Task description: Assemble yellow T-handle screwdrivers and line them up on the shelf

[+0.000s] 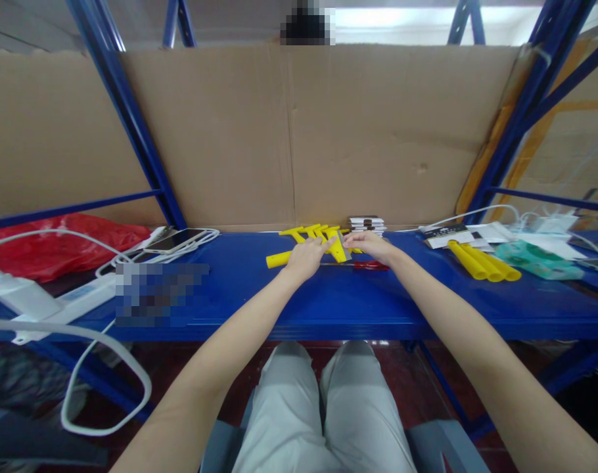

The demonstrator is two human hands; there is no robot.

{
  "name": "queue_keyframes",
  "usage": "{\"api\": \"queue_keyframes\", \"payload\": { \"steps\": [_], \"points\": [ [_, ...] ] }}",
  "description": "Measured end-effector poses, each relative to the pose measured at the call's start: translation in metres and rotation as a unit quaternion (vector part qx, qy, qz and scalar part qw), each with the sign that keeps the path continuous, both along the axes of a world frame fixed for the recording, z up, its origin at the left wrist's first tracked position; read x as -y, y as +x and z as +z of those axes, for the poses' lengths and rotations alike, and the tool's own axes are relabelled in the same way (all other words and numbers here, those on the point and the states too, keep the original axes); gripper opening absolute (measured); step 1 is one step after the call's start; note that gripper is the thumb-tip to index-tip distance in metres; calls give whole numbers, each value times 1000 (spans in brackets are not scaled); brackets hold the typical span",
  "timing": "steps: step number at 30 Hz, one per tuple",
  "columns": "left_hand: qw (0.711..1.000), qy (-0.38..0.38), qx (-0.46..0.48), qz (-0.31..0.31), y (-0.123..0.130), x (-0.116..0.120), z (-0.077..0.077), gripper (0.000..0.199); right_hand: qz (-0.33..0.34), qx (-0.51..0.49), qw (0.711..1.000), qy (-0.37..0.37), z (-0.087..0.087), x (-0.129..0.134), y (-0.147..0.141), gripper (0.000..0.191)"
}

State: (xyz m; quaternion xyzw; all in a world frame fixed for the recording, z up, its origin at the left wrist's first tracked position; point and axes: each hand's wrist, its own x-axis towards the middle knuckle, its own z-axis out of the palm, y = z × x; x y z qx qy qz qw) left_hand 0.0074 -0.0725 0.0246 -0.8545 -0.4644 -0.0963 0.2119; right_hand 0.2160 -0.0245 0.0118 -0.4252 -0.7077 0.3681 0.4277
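My left hand [306, 257] is closed round a yellow scraper [337, 249], whose tube-shaped handle sticks out to the left of the fingers. The scraper's wide head, with a grey blade edge, points right. My right hand [370, 243] is at that blade edge, its fingers pinched together; what they hold, if anything, is too small to tell. Behind my hands lie several yellow scraper heads [293, 233]. A red-handled screwdriver [370, 265] lies on the blue table [259, 302] under my right hand. A stack of small packs [367, 224] stands just beyond.
Several yellow tubes [476, 261], a green plastic packet [538, 261] and papers [441, 235] lie at the right. On the left are a red bag [67, 243], a phone [175, 240], cables and a white power strip [87, 295]. Cardboard [220, 138] closes off the back.
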Motion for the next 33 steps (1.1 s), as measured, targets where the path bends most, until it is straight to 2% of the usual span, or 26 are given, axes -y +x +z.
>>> {"api": "queue_keyframes", "payload": {
  "steps": [4, 8, 10, 12, 15, 19, 24, 33],
  "points": [
    [1000, -2, 6, 11, -3, -1, 0, 55, -115, -57, 991, -26, 7, -2, 12, 15],
    [1000, -9, 13, 9, -4, -2, 0, 55, -244, -108, 963, -26, 10, -9, 46, 13],
    [1000, -14, 13, 5, -4, -1, 0, 55, -275, -79, 957, -41, 8, -12, 66, 18],
    [1000, -16, 14, 2, -3, 0, 0, 55, -352, -6, 934, -59, 2, -12, 83, 25],
    [1000, -21, 12, -1, -2, 0, 0, 55, -414, 46, 906, -74, -8, -12, 98, 25],
    [1000, -26, 10, -2, -3, 0, 0, 55, -453, 138, 877, -79, -20, -18, 104, 17],
    [999, -31, 13, -4, -3, -1, 0, 55, -466, 239, 847, -90, -29, -31, 106, 29],
    [999, -28, 14, -7, -3, -1, -2, 57, -467, 317, 813, -142, -15, -16, 90, 42]
  ]
}}
